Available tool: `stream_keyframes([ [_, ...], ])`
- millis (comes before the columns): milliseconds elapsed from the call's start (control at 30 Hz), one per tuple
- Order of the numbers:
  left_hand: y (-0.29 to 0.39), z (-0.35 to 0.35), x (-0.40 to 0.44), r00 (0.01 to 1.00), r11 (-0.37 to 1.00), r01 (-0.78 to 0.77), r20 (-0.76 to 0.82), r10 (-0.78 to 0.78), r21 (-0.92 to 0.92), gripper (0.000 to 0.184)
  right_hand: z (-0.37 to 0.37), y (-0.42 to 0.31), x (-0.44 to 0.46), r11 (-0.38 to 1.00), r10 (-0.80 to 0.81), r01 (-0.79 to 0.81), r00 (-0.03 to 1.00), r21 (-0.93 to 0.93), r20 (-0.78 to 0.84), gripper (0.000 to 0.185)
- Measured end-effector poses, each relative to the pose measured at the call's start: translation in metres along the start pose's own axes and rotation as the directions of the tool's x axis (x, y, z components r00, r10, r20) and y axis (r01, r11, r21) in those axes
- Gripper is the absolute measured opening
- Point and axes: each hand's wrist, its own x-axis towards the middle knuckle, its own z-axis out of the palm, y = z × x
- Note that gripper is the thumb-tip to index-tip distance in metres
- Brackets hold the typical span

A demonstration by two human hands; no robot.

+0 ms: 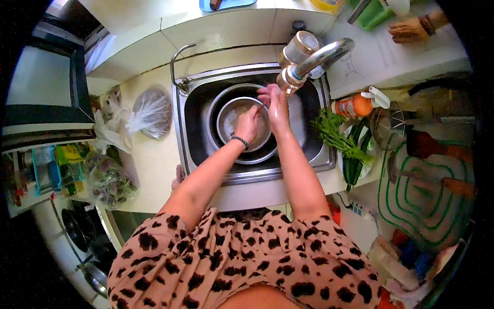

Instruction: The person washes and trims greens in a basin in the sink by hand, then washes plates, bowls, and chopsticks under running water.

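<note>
My left hand (247, 126), a dark beaded bracelet on its wrist, is over a metal bowl (230, 110). Its fingers are closed around something thin that I cannot make out. Close beside it, my right hand (278, 107) is wet and held below the tap (321, 57), fingers stretched out towards the left hand. The bowl holds cloudy liquid with pale material. It sits inside a larger metal basin (212, 119) in the steel sink (311, 147).
Right of the sink are leafy greens (337, 135), cucumbers (355, 154), an orange spray bottle (358, 105) and a strainer (388, 129). Plastic bags (150, 113) lie on the left. A smaller tap (177, 67) stands at the back left. Another hand (411, 31) shows upper right.
</note>
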Motion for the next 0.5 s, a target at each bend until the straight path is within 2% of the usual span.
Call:
stream_keyframes([
  [33,-0.002,-0.001,-0.007,1.0,1.0,-0.012,0.007,0.012,0.0,0.017,-0.002,0.004,0.004,1.0,-0.009,0.009,1.0,0.006,-0.009,0.031],
  [100,0.001,-0.007,-0.017,0.991,0.993,0.043,0.125,-0.057,0.11,0.017,-0.005,0.013,0.014,0.934,0.126,-0.163,0.983,0.317,0.134,0.032],
  [133,0.001,-0.007,-0.022,0.986,0.996,0.041,0.161,-0.053,0.075,0.017,-0.003,0.013,0.013,0.908,0.214,-0.215,0.976,0.358,0.044,0.036],
  [167,-0.009,-0.004,-0.028,0.976,0.996,0.087,0.197,-0.09,0.022,0.02,-0.006,0.011,0.012,0.911,0.197,-0.202,0.979,0.359,0.053,0.036],
  [233,-0.019,0.002,-0.037,0.983,0.998,0.053,0.179,-0.05,-0.013,0.02,-0.03,0.018,0.012,0.753,0.403,-0.447,0.893,0.483,0.198,0.036],
  [300,-0.049,0.02,-0.039,0.97,0.985,-0.02,0.241,-0.023,0.174,0.019,-0.045,0.043,0.02,0.81,0.391,-0.454,0.89,0.371,0.236,0.032],
  [367,-0.029,0.015,-0.025,0.985,0.995,0.081,0.161,-0.069,-0.066,0.017,-0.029,0.01,-0.001,0.968,0.187,-0.207,0.972,0.145,0.142,0.025],
  [400,-0.023,0.016,-0.012,0.975,0.967,0.149,0.191,-0.109,-0.207,0.016,-0.035,0.004,-0.001,0.982,0.088,-0.073,0.993,-0.174,0.077,0.03],
  [433,-0.015,0.02,-0.001,0.997,0.975,0.04,0.072,-0.025,-0.219,0.015,-0.044,-0.008,0.004,0.877,-0.037,0.051,0.999,-0.478,0.038,0.039],
  [467,-0.004,0.02,0.013,0.993,0.971,0.061,0.113,-0.035,-0.233,0.015,-0.049,-0.025,0.008,0.748,-0.283,0.257,0.958,-0.612,0.056,0.039],
  [500,0.002,0.022,0.025,0.986,0.965,0.086,0.16,-0.047,-0.248,0.015,-0.051,-0.047,0.005,0.554,-0.502,0.413,0.858,-0.723,0.106,0.039],
])
